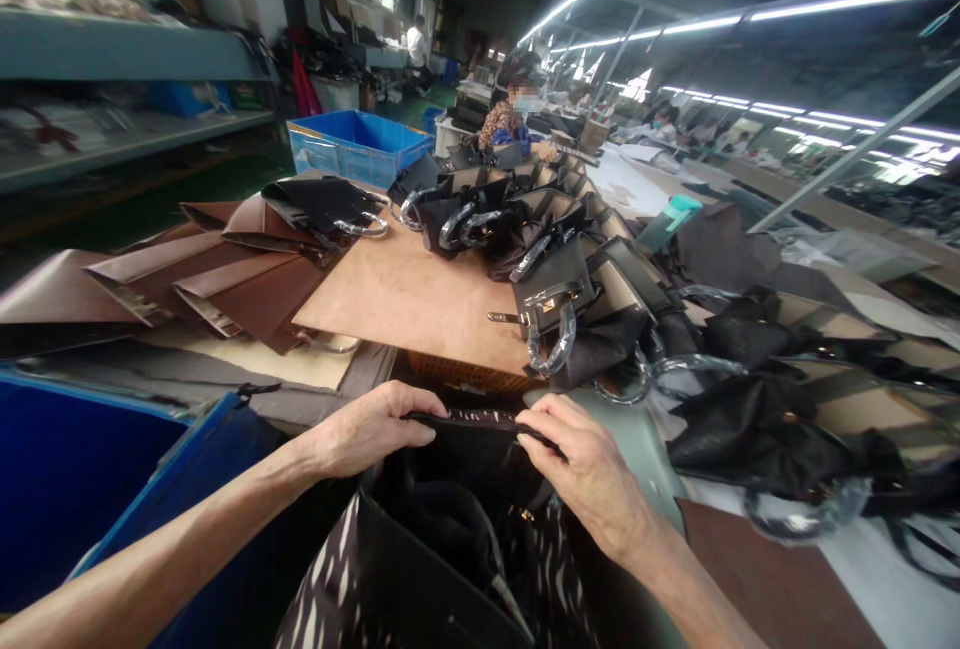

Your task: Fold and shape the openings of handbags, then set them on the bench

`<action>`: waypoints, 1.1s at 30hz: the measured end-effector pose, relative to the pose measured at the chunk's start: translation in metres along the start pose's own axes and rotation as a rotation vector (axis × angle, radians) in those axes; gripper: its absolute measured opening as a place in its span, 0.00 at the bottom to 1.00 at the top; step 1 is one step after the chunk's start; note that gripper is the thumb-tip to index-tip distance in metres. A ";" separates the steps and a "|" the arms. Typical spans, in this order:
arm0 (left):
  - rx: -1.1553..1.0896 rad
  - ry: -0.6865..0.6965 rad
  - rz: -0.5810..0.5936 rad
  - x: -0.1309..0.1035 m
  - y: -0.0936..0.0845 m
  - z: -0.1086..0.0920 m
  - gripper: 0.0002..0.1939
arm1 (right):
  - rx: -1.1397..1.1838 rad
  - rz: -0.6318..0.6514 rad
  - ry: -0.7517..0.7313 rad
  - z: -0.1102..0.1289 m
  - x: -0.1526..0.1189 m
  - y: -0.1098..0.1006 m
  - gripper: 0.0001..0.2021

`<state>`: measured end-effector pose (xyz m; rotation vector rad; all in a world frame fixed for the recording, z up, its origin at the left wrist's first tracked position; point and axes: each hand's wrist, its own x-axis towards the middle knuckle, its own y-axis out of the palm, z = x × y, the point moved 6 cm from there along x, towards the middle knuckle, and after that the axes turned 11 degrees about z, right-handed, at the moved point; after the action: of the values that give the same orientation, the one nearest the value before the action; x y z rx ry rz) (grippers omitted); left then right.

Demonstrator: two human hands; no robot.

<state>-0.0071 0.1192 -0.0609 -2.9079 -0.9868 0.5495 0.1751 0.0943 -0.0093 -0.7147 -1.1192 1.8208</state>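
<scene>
Low in the middle of the head view, close to my body, is a black handbag [442, 549] with its mouth open towards me. My left hand [379, 429] pinches the far top edge of the bag between thumb and fingers. A short way to the right, my right hand [581, 459] grips the same edge, fingers over and thumb on the near side. The edge is stretched between both hands, with black-and-white patterned cloth [480, 416] showing along it. Inside the bag it is dark; small gold-coloured metal parts [521, 512] show near its right side.
Ahead lies a brown board [420, 289] with black handbags [551, 299] with wrapped handles heaped behind and to the right. Brown leather pieces [247, 284] lie at left. A blue bin [142, 499] stands by my left arm, another blue crate [360, 141] farther off. A co-worker [504, 119] sits beyond.
</scene>
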 end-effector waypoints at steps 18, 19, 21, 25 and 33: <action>-0.015 0.008 -0.003 -0.008 0.001 -0.009 0.13 | 0.120 0.036 0.074 0.008 0.015 0.008 0.07; -0.014 0.010 -0.003 -0.008 0.001 -0.009 0.13 | 0.110 0.040 0.073 0.009 0.015 0.008 0.06; -0.011 0.008 -0.006 -0.008 0.001 -0.009 0.14 | 0.053 0.040 0.072 0.011 0.015 0.007 0.05; -0.001 0.004 -0.024 -0.006 0.001 -0.008 0.14 | -0.217 0.051 0.031 0.024 0.021 0.010 0.03; 0.062 0.051 -0.056 -0.007 0.000 -0.006 0.14 | -0.343 0.067 -0.045 0.041 0.031 0.026 0.05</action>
<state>-0.0103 0.1152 -0.0526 -2.8161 -1.0221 0.4913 0.1184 0.0987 -0.0156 -0.9212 -1.4741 1.7247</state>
